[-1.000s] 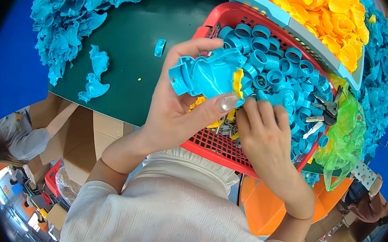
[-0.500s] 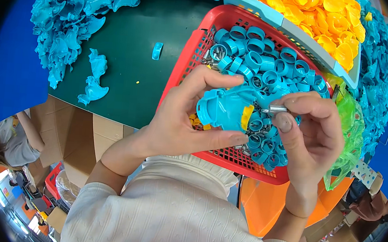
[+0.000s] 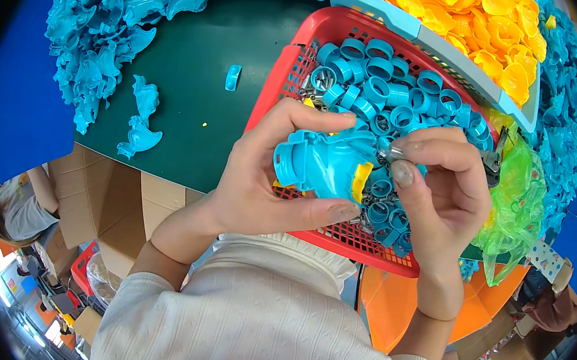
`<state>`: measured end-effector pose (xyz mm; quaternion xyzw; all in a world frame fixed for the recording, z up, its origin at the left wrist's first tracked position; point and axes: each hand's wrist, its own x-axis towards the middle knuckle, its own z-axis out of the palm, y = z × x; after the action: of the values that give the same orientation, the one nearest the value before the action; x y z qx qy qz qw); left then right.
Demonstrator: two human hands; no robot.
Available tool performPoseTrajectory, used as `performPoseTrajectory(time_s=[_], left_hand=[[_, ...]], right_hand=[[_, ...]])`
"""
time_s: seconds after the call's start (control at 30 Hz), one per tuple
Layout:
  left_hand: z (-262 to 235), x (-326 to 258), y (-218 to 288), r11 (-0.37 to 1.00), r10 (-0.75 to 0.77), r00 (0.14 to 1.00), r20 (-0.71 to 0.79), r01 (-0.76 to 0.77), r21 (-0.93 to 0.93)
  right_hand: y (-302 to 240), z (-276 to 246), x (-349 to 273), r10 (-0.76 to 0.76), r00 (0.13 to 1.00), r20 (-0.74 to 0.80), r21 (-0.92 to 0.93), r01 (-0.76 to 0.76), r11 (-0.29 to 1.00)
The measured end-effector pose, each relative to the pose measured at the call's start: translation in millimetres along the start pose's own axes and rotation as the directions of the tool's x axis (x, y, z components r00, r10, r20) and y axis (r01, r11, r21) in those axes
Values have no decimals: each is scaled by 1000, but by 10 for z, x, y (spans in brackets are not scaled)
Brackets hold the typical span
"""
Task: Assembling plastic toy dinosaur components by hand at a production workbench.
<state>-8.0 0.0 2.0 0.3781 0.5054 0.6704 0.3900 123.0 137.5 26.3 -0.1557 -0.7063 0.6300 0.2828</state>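
Note:
My left hand [image 3: 258,174] is closed round a blue plastic shell part [image 3: 324,164], which has a yellow piece [image 3: 362,181] at its right end. Between thumb and fingertips, my right hand [image 3: 442,186] pinches a small metal spring [image 3: 393,153] close to the shell's right side. Most of the spring is covered by the fingers. Both hands are over a red basket [image 3: 285,77] of blue plastic rings [image 3: 377,90] mixed with small metal springs.
Behind the red basket stands a light blue basket [image 3: 444,51] of yellow pieces [image 3: 497,27]. Piles of blue shell parts [image 3: 102,33] lie left and far right. Green plastic bag [image 3: 516,200] sits right of the basket. A single blue ring [image 3: 233,78] rests on the dark green table [image 3: 192,110].
Both hands have shifted slightly left with what they hold. The spring is nearer the shell's right end and more of it is hidden by my fingers.

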Motion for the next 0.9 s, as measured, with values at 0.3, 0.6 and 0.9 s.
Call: performPoseTrajectory(time_s=[0.3,0.6,0.9], left_hand=[[-1,14,33,995,-57,998,-5,56,-88],[39,52,81,933,-258,962,-91,224,-283],[32,-12,71,967,-201,971,-129,176,-186]], right_hand=[[-34,-27,2,-120,985,120,-234,146,961],[49,39,-20,-202,957,206,-410,272,870],[17,232,-69,359,929,93,422,-363,830]])
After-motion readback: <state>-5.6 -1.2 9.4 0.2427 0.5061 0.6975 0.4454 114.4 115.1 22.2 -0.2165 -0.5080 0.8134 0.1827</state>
